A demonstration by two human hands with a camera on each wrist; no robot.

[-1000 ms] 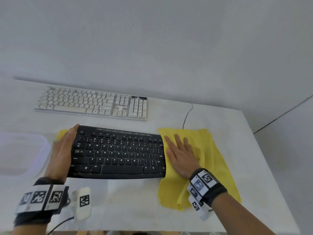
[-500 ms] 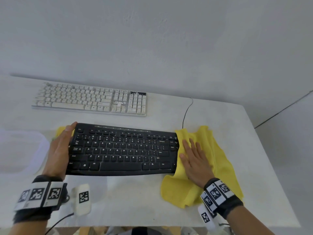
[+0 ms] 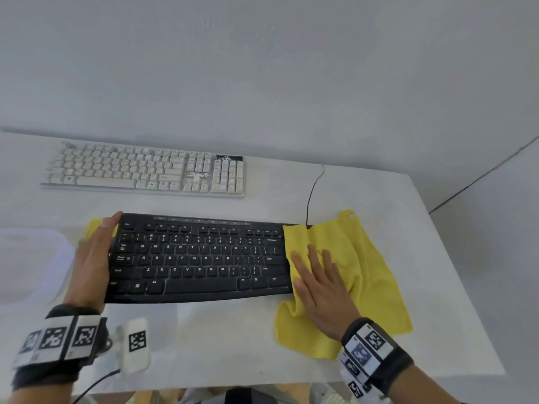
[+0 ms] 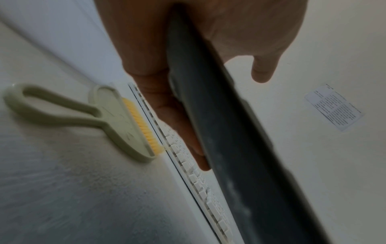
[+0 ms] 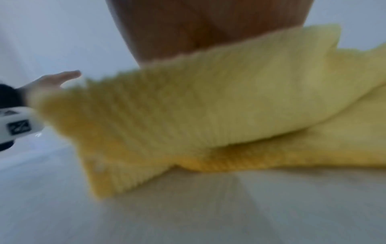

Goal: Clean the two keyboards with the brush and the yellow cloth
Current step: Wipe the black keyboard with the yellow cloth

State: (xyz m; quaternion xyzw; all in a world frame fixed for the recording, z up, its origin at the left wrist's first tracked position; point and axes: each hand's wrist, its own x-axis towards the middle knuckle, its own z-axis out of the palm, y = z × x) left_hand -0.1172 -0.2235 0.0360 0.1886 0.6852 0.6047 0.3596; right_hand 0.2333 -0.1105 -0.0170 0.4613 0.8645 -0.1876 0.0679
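The black keyboard (image 3: 198,258) lies across the middle of the white table. My left hand (image 3: 90,260) holds its left end, fingers along one side of the edge and thumb on the other (image 4: 261,71). My right hand (image 3: 318,275) lies flat, fingers spread, and presses the yellow cloth (image 3: 364,258) over the keyboard's right end. The cloth bunches in a fold under that palm (image 5: 208,107). The pale green brush (image 4: 83,118) with yellow bristles lies on the table beyond my left hand, next to the white keyboard (image 3: 140,170). Only the bristles (image 3: 94,227) show in the head view.
A translucent plastic container (image 3: 29,258) stands at the table's left. The black cable (image 3: 313,193) runs from the black keyboard towards the wall. The table's right edge (image 3: 455,272) is just past the cloth. The front edge is near my wrists.
My right hand slid the cloth rightwards along the black keyboard, then back a little to the left over its right end. The left hand stayed on the left end.
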